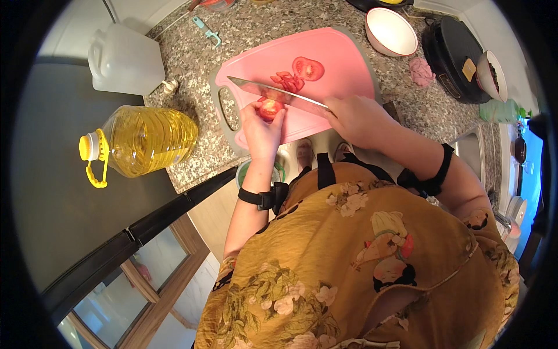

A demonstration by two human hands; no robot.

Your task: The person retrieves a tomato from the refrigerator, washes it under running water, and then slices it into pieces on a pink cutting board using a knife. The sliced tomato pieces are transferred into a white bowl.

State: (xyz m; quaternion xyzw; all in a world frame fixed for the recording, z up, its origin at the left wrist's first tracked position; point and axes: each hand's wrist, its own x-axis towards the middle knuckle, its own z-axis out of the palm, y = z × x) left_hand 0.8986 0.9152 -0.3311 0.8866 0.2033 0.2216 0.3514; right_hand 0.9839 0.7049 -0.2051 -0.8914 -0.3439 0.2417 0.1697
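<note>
My right hand (pixel 355 120) grips the handle end of a kitchen knife (pixel 279 92), whose wide blade points left across a pink cutting board (pixel 335 48) with grey edges. Beside the blade, my left hand (pixel 263 128) holds a cut tomato piece (pixel 269 109) between thumb and fingers, its cut face showing. Behind the blade lie several overlapping tomato pieces (pixel 287 81), and a flat tomato slice (pixel 308 68) rests next to them. The blade partly hides the tomato's far side, and my right hand covers the knife's handle.
A large bottle of yellow oil (pixel 150 140), garlic (pixel 170 86) and a white jug (pixel 126 61) stand left. A turquoise peeler (pixel 207 32) lies behind. To the right are a white bowl (pixel 391 32), pink cloth (pixel 421 71), black appliance (pixel 455 56) holding another bowl (pixel 491 75), and a sink (pixel 468 150).
</note>
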